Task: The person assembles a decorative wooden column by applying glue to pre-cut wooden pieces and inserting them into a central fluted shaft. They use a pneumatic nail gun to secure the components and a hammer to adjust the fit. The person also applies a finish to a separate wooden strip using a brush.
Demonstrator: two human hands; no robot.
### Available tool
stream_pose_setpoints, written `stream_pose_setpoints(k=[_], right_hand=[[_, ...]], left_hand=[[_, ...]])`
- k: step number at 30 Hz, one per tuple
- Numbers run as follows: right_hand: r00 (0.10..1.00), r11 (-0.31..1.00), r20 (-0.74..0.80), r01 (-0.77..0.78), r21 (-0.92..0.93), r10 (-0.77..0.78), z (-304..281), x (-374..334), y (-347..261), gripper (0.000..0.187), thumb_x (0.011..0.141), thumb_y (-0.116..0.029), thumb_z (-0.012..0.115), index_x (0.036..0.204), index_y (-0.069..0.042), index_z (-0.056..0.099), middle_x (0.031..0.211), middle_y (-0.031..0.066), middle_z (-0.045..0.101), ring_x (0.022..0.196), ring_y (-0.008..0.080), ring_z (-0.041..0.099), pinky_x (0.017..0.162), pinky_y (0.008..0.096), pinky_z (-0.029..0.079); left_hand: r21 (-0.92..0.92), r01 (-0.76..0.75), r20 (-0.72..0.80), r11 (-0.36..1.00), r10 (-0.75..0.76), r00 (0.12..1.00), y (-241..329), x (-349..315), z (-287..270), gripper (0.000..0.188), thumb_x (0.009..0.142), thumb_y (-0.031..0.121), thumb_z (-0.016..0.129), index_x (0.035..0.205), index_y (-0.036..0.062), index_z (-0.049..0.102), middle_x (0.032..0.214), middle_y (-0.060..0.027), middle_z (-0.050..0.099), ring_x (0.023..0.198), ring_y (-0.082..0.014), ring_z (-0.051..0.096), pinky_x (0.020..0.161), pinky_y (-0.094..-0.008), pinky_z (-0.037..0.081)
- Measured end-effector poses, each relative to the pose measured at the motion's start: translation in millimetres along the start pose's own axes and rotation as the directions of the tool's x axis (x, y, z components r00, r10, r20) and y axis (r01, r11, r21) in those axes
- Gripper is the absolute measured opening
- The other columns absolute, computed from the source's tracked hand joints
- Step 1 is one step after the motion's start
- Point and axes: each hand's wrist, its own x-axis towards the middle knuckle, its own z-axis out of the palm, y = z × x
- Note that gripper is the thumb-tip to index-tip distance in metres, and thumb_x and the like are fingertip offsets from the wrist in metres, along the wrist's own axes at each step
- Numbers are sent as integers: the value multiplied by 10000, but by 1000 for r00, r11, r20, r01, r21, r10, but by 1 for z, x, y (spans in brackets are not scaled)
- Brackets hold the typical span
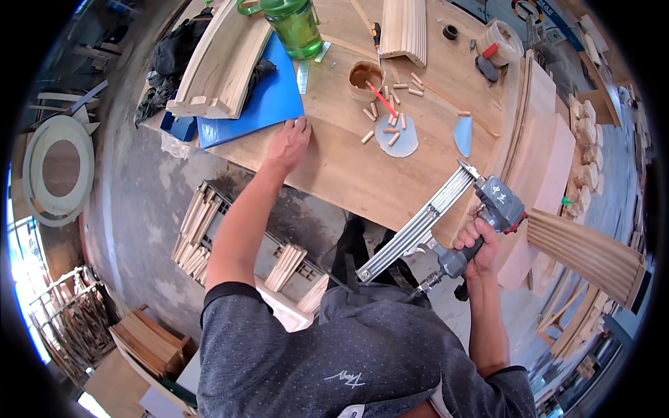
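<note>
My right hand [482, 248] is wrapped round the grip of a grey pneumatic nail gun [454, 260]. Its long silver magazine [418, 224] slants down toward my waist, and the nose is over the table's front edge. My left hand [288, 145] rests on the wooden table [341, 177], fingers slightly bent, beside the corner of a blue folder [268, 111]. Farther back stands a tub of brown glue [364, 78] with a red stick [380, 97] in it. Several wooden dowels [368, 137] lie around it, some on a pale round sheet [408, 145].
A curved wooden piece [216, 70] lies partly over the folder, next to a green bottle [296, 31]. A screwdriver [377, 38] and fluted wood [404, 31] lie at the back. Wood strips [286, 268] sit below the table; fluted wood [589, 247] juts in at right.
</note>
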Motion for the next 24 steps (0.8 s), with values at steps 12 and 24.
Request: stream_pose_setpoints(k=[12,24], right_hand=[[1000,999,-8,-10,41,10,3,11,12,311,956,-190,621,1238,-84,549,714,-36,428,607,103,480,612,322,487],[996,995,12,-86,50,86,-5,13,23,306,954,-180,632,1229,-72,554,708,-37,447,599,100,476,593,315,467]], left_hand=[[-73,-270,-92,960,263,960,23,-49,10,363,864,122,569,1224,114,614,1123,-77,603,1119,-288,584,967,-440,482],[30,-190,-36,981,191,981,10,-42,9,298,858,109,579,1154,74,598,1025,-97,631,1023,-301,629,858,-425,540]])
